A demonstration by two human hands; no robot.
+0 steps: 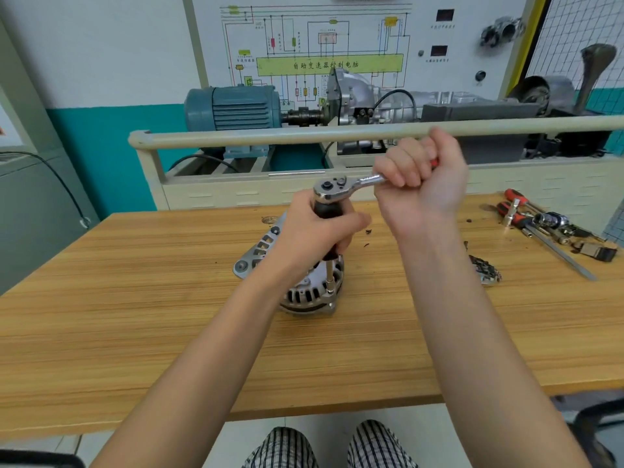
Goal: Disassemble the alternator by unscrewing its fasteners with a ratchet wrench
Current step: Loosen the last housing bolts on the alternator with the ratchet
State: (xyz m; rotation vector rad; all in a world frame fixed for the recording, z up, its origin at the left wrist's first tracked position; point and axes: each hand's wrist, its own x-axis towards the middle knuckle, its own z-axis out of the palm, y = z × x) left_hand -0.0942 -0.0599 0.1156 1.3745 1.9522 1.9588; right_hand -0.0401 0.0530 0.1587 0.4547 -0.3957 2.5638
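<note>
A silver alternator (304, 292) with slotted vents stands on the wooden table (135, 298), mostly hidden under my left arm. A chrome ratchet wrench (341, 187) sits above it on a black extension driver whose thin shaft and socket (329, 278) reach down to a fastener at the alternator's near right rim. My left hand (317, 231) grips the black driver body just below the ratchet head. My right hand (422, 177) is curled round the ratchet's handle, whose red end shows behind the fingers.
Loose tools (547, 224) lie at the table's right: red-handled screwdrivers, sockets, a long bar. A removed dark part (484, 268) lies right of my right forearm. Behind the table stands a beige rail (304, 136) with a blue motor (233, 108) and gearbox rig.
</note>
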